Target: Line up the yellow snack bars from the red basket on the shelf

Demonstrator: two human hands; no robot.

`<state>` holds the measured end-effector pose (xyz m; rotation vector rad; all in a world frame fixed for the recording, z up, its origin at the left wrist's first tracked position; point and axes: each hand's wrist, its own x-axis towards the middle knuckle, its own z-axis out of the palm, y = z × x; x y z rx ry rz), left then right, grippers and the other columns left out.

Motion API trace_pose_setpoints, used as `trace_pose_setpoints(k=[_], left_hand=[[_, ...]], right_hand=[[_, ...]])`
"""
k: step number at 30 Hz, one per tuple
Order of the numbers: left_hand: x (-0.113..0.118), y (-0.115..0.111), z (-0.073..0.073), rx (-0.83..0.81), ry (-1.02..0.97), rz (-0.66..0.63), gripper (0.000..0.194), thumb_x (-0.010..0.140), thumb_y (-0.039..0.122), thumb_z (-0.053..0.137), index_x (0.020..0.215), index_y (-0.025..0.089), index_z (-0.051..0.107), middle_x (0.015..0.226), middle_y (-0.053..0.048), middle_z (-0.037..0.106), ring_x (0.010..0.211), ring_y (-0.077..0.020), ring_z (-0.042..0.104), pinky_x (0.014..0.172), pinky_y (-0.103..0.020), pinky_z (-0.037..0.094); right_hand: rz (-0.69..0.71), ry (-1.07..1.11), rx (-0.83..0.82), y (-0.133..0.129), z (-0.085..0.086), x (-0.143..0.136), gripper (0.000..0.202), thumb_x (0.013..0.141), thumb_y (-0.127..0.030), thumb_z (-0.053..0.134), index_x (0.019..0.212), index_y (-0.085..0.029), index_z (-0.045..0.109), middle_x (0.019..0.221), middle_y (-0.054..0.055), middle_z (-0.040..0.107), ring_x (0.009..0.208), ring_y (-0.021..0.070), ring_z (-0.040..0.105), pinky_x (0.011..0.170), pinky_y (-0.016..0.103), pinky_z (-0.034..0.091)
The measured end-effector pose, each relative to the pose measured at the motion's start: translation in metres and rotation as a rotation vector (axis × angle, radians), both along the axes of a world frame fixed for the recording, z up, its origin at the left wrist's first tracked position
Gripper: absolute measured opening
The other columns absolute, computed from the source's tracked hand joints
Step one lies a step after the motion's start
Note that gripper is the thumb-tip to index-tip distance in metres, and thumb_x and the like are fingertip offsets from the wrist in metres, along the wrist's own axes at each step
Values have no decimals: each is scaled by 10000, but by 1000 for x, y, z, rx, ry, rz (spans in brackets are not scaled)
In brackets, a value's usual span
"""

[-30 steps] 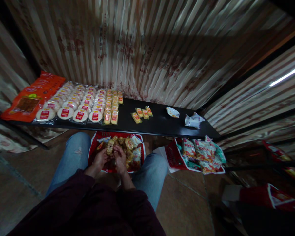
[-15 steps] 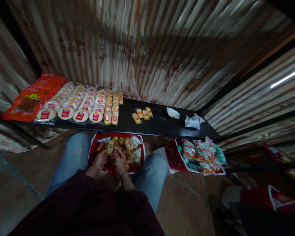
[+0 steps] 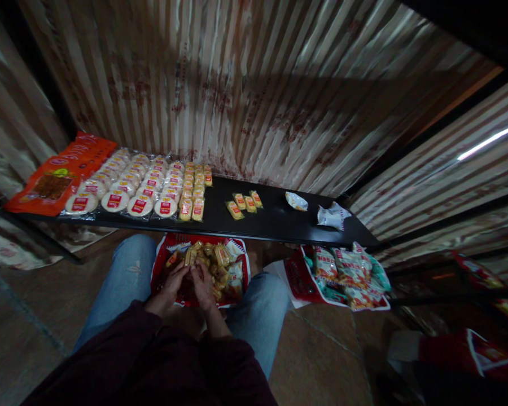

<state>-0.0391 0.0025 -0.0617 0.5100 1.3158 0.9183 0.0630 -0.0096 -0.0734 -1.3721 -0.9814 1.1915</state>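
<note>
My left hand and my right hand are close together over a red bag between my knees. Their fingers are closed around the near end of a small yellow-wrapped snack. Under and beside them, the bag holds several gold-wrapped pieces and white packets. On the black shelf beyond, rows of round white crackers stand beside stacked yellow packets. Several loose yellow packets lie farther right.
An orange bag lies at the shelf's left end. Two white packets are at its right. Below stands another red bag with white and green packets. Striped curtains hang behind; dark posts flank the shelf.
My hands have drawn closer together, and their fingers cover more of the yellow snack. The view has shifted slightly, so the shelf appears a little lower.
</note>
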Motion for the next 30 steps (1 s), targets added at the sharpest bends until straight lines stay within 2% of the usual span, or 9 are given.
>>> trace_pose_setpoints(k=[4,9,13,16,18,21,23,26,30], left_hand=[[0,-1,-2,63,28,-10,369,754,301,615,1113,225,656,1284,-65,601,1239,-263,499,986,-380,404],[-1,-1,1,115,12,-19,413,745,364,608,1131,228,664,1196,-90,652,1192,-283,533,967,-420,422],[-2,-2,5,150,-20,-57,434,724,332,608,1146,243,658,1200,-76,650,1148,-278,557,937,-402,431],[-2,-2,5,155,-17,-72,478,672,280,646,1149,246,651,1144,-71,666,1067,-260,589,869,-354,448],[-1,-2,3,170,-3,-83,537,635,276,671,1168,226,636,1015,-66,682,942,-229,618,800,-316,456],[-1,0,-4,208,22,-93,635,594,304,698,1212,197,597,801,-14,631,737,-162,595,697,-264,441],[1,1,-8,238,29,-101,678,586,319,705,1237,190,568,729,16,586,658,-134,554,646,-244,421],[3,1,-12,279,63,-112,666,597,308,701,1235,188,553,691,33,556,617,-120,516,624,-239,410],[5,2,-11,324,166,-94,572,612,251,683,1174,204,587,726,30,554,688,-135,548,715,-260,442]], right_hand=[[4,42,-12,0,0,0,350,789,-435,602,1081,-250,657,1045,31,708,985,200,654,897,344,495],[-15,-16,-33,-1,7,2,340,781,-439,607,1048,-239,675,958,22,721,868,184,667,799,299,519],[-14,-29,-43,0,1,3,411,754,-434,629,1104,-219,658,917,22,722,800,179,663,737,288,526],[-64,-57,-34,1,-6,4,418,734,-412,636,1091,-198,670,973,46,715,866,201,658,782,306,520],[-135,-83,-23,2,-10,5,390,715,-386,643,1048,-190,689,1015,63,709,934,219,645,843,324,503],[-208,-59,-4,4,-15,7,347,700,-364,641,1005,-208,697,1039,56,706,993,228,632,896,346,486],[-221,-16,-9,5,-18,8,348,710,-381,625,1011,-218,684,1047,50,703,995,226,634,879,352,496],[-209,17,-23,6,-22,10,364,718,-401,600,1021,-211,664,1058,62,698,992,226,637,860,354,504],[-234,-29,-16,5,-27,11,370,715,-401,584,1016,-199,660,1049,71,701,1002,226,629,925,368,466]])
